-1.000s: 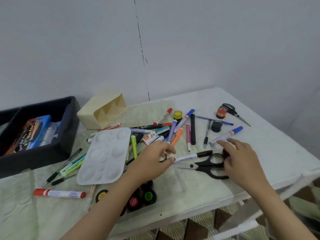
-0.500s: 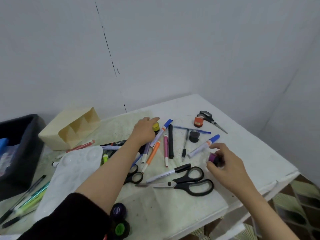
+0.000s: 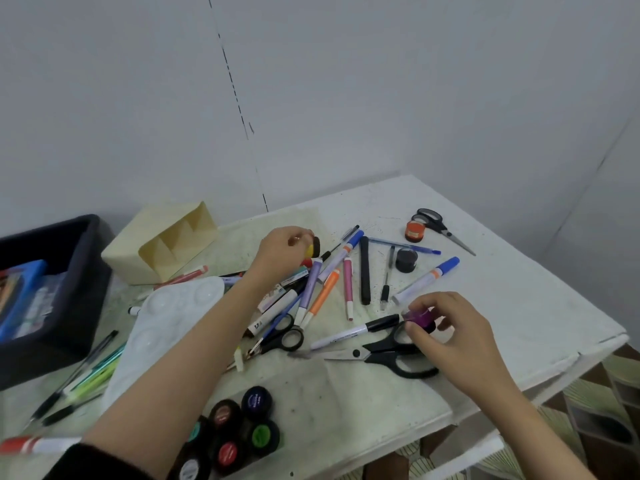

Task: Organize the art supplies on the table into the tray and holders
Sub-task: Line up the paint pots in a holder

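Head view: a small purple paint pot point(image 3: 418, 316) is being pinched at its sides by the right hand point(image 3: 457, 341), near right, over black scissors point(image 3: 381, 355); a yellow pot point(image 3: 312, 247) is being gripped by the left hand point(image 3: 282, 249), farther left. Both are being judged light, rigid, smooth.

free: table point(image 3: 526, 306) right side | blocked: centre, pens point(image 3: 348, 289), scissors point(image 3: 374, 355); front edge, paint pots point(image 3: 257, 402)
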`<move>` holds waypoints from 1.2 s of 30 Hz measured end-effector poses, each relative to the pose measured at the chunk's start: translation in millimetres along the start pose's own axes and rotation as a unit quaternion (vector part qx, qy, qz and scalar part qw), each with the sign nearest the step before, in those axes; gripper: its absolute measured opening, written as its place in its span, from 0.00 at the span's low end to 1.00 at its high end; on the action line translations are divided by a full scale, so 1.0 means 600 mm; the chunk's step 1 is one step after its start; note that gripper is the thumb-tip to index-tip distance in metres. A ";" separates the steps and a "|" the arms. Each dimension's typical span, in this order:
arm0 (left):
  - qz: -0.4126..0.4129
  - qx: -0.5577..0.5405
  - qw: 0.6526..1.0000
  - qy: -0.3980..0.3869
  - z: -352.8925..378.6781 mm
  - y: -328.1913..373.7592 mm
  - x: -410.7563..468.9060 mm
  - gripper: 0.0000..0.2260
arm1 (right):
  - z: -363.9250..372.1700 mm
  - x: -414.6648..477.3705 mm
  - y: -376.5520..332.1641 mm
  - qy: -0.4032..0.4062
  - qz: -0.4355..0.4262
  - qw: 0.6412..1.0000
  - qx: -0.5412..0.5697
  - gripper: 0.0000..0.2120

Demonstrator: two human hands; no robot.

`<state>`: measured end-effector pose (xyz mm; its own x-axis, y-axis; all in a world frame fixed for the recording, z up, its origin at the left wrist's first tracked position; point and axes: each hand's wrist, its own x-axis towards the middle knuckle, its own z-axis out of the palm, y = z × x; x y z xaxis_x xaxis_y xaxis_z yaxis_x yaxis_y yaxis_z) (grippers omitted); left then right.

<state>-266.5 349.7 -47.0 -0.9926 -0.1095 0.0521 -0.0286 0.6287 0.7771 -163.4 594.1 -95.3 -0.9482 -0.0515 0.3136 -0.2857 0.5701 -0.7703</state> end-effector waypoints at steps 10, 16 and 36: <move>-0.271 -0.392 0.872 -0.112 -0.088 -0.024 -0.170 0.08 | 0.057 -0.041 -0.063 -0.123 0.011 0.986 0.109 0.20; -0.286 -0.480 0.814 -0.159 -0.109 -0.050 -0.233 0.11 | 0.088 -0.057 -0.097 -0.187 -0.063 0.976 0.088 0.17; 0.087 -0.016 0.994 -0.070 -0.049 -0.096 -0.292 0.18 | 0.103 -0.084 -0.114 -0.240 -0.111 0.964 0.013 0.15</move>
<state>-87.4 309.8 -82.6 -0.9888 0.1091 0.1019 0.1473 0.6033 0.7838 -104.6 506.9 -92.8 -0.8172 -0.5465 0.1833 -0.4859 0.4820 -0.7291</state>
